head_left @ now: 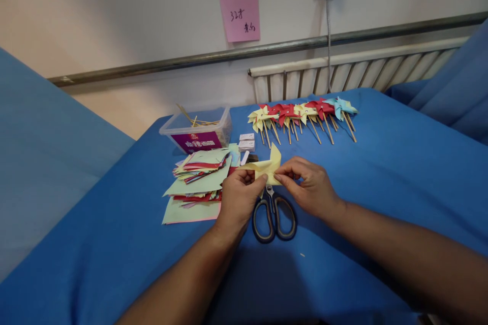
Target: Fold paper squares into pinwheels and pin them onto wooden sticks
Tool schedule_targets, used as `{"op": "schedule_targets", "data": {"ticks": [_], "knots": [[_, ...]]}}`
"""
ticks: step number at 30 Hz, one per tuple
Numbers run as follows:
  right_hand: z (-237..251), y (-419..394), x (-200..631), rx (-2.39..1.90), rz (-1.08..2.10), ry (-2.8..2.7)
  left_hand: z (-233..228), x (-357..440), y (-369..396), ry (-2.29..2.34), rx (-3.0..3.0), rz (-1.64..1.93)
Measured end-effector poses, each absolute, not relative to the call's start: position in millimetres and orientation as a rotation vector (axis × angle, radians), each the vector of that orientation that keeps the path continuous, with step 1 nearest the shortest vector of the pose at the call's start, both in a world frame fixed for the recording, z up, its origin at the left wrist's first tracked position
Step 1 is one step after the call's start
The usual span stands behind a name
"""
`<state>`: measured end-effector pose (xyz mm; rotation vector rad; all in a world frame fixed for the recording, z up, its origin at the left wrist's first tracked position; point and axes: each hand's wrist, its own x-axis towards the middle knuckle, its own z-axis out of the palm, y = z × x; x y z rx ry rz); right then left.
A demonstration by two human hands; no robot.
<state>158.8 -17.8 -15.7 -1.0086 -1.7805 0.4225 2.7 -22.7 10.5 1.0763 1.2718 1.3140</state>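
Head camera view: someone's got a half-folded yellow paper pinwheel (263,166) smack in the middle, over a blue tablecloth (381,177). Left hand (240,193) has thumb and fingers closed on its left side; right hand (308,185) has thumb and forefinger pinched shut at its right edge, can't tell if something tiny's in there too. Black-handled scissors (274,218) sit at 6 o'clock from it, coloured paper stack (196,183) at 9, clear plastic tub (224,129) of wooden sticks (204,123) at 10, row of pinwheels (303,111) at 1.
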Motion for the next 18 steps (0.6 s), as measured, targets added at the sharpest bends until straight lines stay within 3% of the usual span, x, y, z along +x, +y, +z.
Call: {"op": "schedule_targets", "data": {"ticks": [18], "knots": [[-16.4,-17.6,158.1,-1.023,0.423,-1.822,12.2,2.5,-23.9,1.421,1.265,1.263]]}}
